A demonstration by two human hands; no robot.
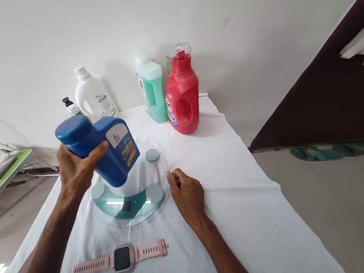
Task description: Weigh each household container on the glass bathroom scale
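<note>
My left hand (76, 168) is wrapped round a blue bottle (109, 144), tilted in the air with its cap end toward the left. Below it lies a round glass scale (129, 213) with grey discs and a small dark display, partly hidden by the bottle. Loosely curled on the white cloth, my right hand (189, 194) is beside the scale's right rim; nothing shows in its fingers. Whether a fingertip touches the glass, I cannot tell. Nearer to me, a pink smartwatch (122, 258) lies flat with its strap stretched out.
Against the wall stand a red detergent bottle (185, 91), a green bottle (153, 89), a white jug (94, 94) and a small black-topped bottle (70, 106). A green-topped table (8, 174) is at the left. Green slippers (319, 154) lie on the floor at right.
</note>
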